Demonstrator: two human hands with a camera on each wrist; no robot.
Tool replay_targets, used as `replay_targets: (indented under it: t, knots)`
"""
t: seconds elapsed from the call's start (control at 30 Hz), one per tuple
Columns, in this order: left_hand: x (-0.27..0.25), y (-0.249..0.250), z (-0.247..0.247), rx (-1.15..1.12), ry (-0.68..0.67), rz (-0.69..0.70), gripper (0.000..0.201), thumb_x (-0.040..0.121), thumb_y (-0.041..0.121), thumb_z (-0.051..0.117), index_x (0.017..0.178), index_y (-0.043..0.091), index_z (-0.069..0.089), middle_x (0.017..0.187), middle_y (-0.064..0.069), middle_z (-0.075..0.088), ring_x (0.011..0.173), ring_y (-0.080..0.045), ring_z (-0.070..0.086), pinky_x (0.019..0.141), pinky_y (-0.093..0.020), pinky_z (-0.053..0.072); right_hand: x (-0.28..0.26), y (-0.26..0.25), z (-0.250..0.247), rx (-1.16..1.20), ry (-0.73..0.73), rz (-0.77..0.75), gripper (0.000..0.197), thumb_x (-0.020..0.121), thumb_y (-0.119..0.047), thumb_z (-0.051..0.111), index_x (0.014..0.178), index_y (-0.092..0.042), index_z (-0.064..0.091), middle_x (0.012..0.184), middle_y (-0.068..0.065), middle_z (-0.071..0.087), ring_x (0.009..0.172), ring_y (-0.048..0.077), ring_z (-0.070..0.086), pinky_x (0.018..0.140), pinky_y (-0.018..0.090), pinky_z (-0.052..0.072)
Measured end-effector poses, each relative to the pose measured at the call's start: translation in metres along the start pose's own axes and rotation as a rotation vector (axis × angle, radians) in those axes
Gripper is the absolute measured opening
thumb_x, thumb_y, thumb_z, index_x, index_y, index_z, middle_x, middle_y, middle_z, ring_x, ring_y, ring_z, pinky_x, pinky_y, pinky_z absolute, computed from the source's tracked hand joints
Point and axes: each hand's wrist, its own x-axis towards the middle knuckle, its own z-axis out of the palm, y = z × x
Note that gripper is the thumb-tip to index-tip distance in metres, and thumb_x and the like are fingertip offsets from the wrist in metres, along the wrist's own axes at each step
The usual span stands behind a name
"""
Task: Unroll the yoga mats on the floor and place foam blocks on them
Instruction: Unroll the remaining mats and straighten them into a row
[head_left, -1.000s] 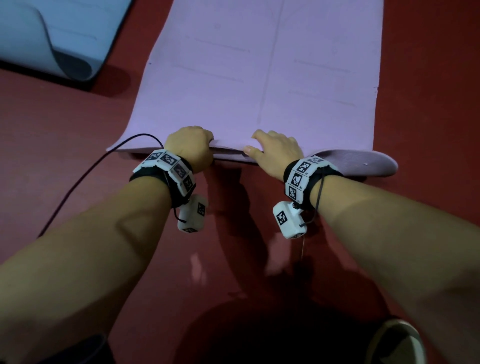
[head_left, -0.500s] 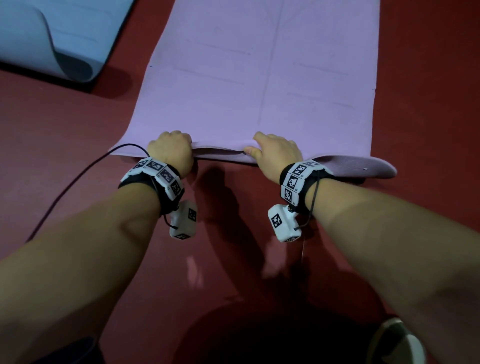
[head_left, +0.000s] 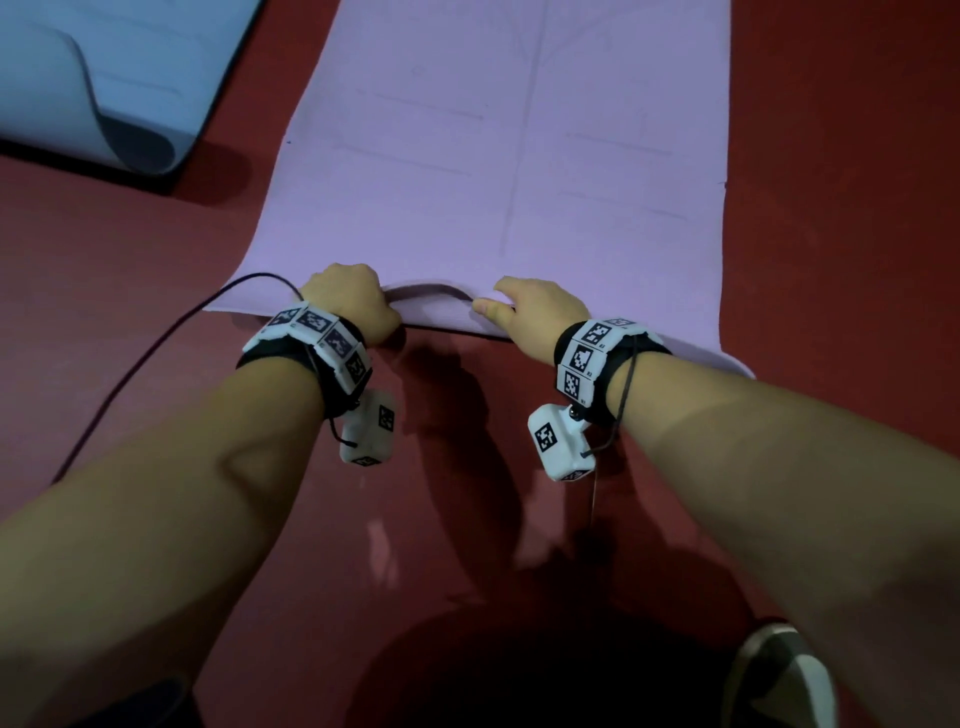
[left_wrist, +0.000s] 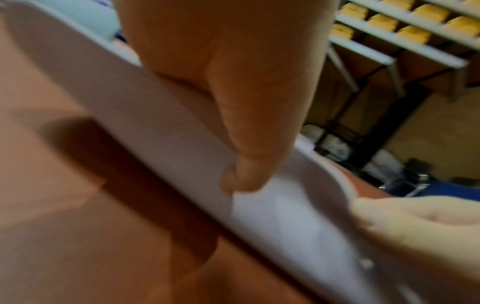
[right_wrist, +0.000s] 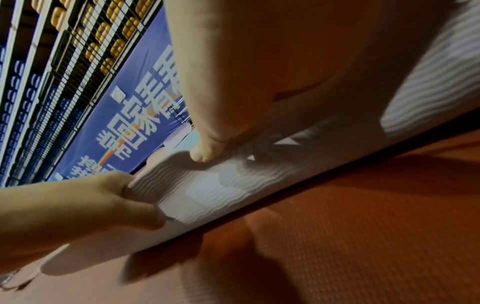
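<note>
A: Delta vs a second ago: near edge of the purple mat (head_left: 493, 171) has dropped. The right-side curl lies almost flat now; only a small hump is left between the hands.
B: Hands?
A: Left hand (head_left: 350, 301) is curled over the edge, gripping it. Right hand (head_left: 535, 312) pinches it, thumb on top.
B: So unrolling's nearly done. Orientation?
A: Long axis runs 6 to 12, far end out of frame. Blue mat (head_left: 104, 78) sits at 10 with its end curled up. No foam blocks in view.
</note>
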Motion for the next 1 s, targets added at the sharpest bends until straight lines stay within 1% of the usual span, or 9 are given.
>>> replay_targets:
  t: [0.07, 0.17, 0.27, 0.37, 0.5, 0.57, 0.7, 0.83, 1.0]
  knots:
    - [-0.001, 0.012, -0.008, -0.011, -0.058, 0.075, 0.037, 0.07, 0.043, 0.077, 0.092, 0.015, 0.066, 0.094, -0.014, 0.068, 0.081, -0.034, 0.063, 0.065, -0.033, 0.048, -0.005, -0.001, -0.004, 0.103, 0.003, 0.008, 0.044, 0.091, -0.064, 0.05, 0.114, -0.028, 0.064, 0.116, 0.001, 0.065, 0.105, 0.024, 0.057, 0.083, 0.034, 0.045]
    - [-0.008, 0.042, -0.009, 0.009, -0.124, 0.197, 0.033, 0.073, 0.042, 0.077, 0.09, 0.017, 0.066, 0.092, -0.009, 0.067, 0.08, -0.03, 0.059, 0.066, -0.032, 0.045, -0.015, -0.001, -0.014, 0.159, -0.066, -0.043, 0.042, 0.089, -0.053, 0.061, 0.12, -0.025, 0.066, 0.124, 0.003, 0.065, 0.115, 0.024, 0.056, 0.096, 0.035, 0.046]
    - [-0.015, 0.07, -0.003, 0.086, -0.123, 0.291, 0.022, 0.08, 0.034, 0.068, 0.097, 0.02, 0.068, 0.096, -0.008, 0.067, 0.088, -0.032, 0.063, 0.07, -0.034, 0.046, -0.025, 0.015, -0.019, -0.056, -0.168, -0.047, 0.031, 0.088, -0.031, 0.066, 0.117, -0.023, 0.064, 0.118, 0.006, 0.065, 0.109, 0.028, 0.058, 0.089, 0.035, 0.049]
    - [-0.019, 0.089, -0.001, 0.156, -0.114, 0.354, 0.021, 0.085, 0.034, 0.062, 0.101, 0.02, 0.068, 0.099, -0.008, 0.066, 0.09, -0.032, 0.063, 0.071, -0.035, 0.047, -0.04, 0.047, -0.024, -0.185, -0.192, 0.027, 0.029, 0.084, -0.015, 0.059, 0.111, -0.023, 0.063, 0.111, 0.005, 0.065, 0.105, 0.03, 0.059, 0.085, 0.037, 0.051]
    - [-0.018, 0.106, -0.002, 0.215, -0.1, 0.431, 0.02, 0.085, 0.035, 0.062, 0.1, 0.022, 0.065, 0.1, -0.006, 0.066, 0.09, -0.03, 0.063, 0.07, -0.035, 0.046, -0.056, 0.088, -0.028, -0.144, -0.149, 0.105, 0.046, 0.088, -0.025, 0.066, 0.133, -0.028, 0.056, 0.129, 0.004, 0.061, 0.119, 0.029, 0.055, 0.095, 0.038, 0.048]
    - [-0.016, 0.111, -0.003, 0.236, -0.116, 0.472, 0.022, 0.085, 0.039, 0.063, 0.099, 0.023, 0.062, 0.1, -0.004, 0.066, 0.091, -0.029, 0.062, 0.071, -0.036, 0.047, -0.057, 0.096, -0.03, -0.09, -0.106, 0.104, 0.046, 0.091, -0.028, 0.064, 0.136, -0.03, 0.054, 0.13, 0.006, 0.06, 0.119, 0.029, 0.056, 0.096, 0.039, 0.049]
    - [-0.013, 0.114, -0.008, 0.207, -0.065, 0.479, 0.022, 0.095, 0.039, 0.053, 0.107, 0.022, 0.06, 0.109, -0.007, 0.064, 0.1, -0.031, 0.061, 0.074, -0.036, 0.041, -0.053, 0.09, -0.037, -0.215, -0.009, 0.076, 0.031, 0.095, -0.022, 0.054, 0.126, -0.028, 0.054, 0.116, 0.01, 0.064, 0.102, 0.035, 0.061, 0.079, 0.038, 0.049]
    - [-0.013, 0.11, -0.003, 0.181, 0.023, 0.438, 0.017, 0.102, 0.034, 0.045, 0.105, 0.02, 0.054, 0.111, -0.012, 0.063, 0.1, -0.035, 0.06, 0.072, -0.037, 0.038, -0.048, 0.075, -0.043, -0.35, 0.076, 0.07, 0.03, 0.087, -0.004, 0.048, 0.112, -0.02, 0.049, 0.096, 0.01, 0.062, 0.081, 0.034, 0.057, 0.067, 0.036, 0.038]
    - [-0.011, 0.111, 0.01, 0.194, 0.035, 0.361, 0.023, 0.092, 0.01, 0.047, 0.115, 0.016, 0.05, 0.106, -0.01, 0.064, 0.093, -0.034, 0.061, 0.068, -0.037, 0.039, -0.038, 0.071, -0.037, -0.35, 0.081, 0.04, 0.039, 0.083, -0.002, 0.047, 0.119, -0.017, 0.045, 0.102, 0.008, 0.058, 0.091, 0.034, 0.059, 0.069, 0.039, 0.039]
